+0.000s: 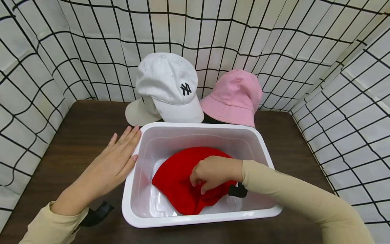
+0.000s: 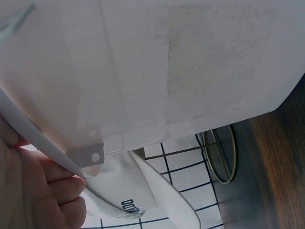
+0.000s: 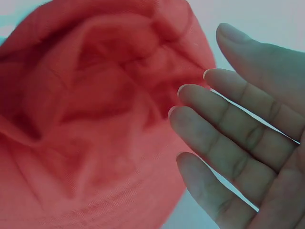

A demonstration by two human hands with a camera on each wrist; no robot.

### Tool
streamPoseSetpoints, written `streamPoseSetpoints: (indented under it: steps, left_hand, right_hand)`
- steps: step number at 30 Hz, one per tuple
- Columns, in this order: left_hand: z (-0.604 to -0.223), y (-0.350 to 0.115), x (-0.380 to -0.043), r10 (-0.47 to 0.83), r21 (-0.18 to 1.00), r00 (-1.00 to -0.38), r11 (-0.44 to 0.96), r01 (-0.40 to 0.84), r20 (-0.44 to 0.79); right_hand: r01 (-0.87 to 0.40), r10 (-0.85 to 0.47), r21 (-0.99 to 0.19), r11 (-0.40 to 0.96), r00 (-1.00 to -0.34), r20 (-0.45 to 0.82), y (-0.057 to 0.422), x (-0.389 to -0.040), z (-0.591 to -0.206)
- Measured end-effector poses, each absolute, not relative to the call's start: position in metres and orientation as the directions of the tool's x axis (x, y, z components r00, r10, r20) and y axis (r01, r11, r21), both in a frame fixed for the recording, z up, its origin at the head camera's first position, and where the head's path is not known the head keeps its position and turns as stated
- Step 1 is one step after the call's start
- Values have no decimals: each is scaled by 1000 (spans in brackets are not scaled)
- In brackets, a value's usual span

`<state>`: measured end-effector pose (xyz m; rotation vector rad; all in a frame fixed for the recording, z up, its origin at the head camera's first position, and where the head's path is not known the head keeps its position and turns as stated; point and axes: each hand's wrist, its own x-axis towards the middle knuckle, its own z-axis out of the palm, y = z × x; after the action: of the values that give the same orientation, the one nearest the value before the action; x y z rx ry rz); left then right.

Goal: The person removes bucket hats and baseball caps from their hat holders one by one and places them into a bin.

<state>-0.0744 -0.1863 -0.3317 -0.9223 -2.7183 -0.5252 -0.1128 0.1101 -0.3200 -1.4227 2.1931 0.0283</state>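
A red bucket hat [image 1: 179, 176] lies crumpled in a white plastic bin [image 1: 201, 222]. My right hand [image 1: 213, 173] is over the hat in the head view, its fingers bent slightly downward. In the right wrist view, the fingers of that hand [image 3: 238, 138] are spread loosely beside the hat [image 3: 105, 138], gripping nothing; whether a fingertip touches the cloth is unclear. Along the bin's left rim rests my left hand [image 1: 112, 159], fingers extended and thumb at the edge. The left wrist view has this hand [image 2: 47, 186] against the bin's rim and outer wall [image 2: 143, 71].
Behind the bin stand a white cap [image 1: 167, 81] with a dark logo and a pink bucket hat [image 1: 234, 96]. A beige brim [image 1: 141, 113] shows beneath the white cap. Black wire grid [image 1: 198, 34] over white panels encloses the brown table [image 1: 88, 128].
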Motion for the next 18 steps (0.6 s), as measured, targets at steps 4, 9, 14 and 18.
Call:
streamPoseSetpoints:
  steps: [4, 9, 14, 18]
  left_hand:
    - [-332, -187, -75, 542, 261, -780, 741, 619, 312]
    - [-331, -187, -74, 543, 262, -780, 740, 620, 311]
    - [-331, -187, -75, 545, 261, -779, 739, 621, 310]
    - [-331, -186, -75, 546, 256, -776, 738, 624, 316]
  right_hand:
    - [-866, -862, -251, 433, -316, -396, 112, -115, -313]
    - [-870, -884, -266, 416, -318, -343, 115, -118, -305]
    - [-857, -891, -287, 427, -346, -294, 119, -119, -298]
    - [-847, -891, -296, 441, -375, -255, 123, -119, -293]
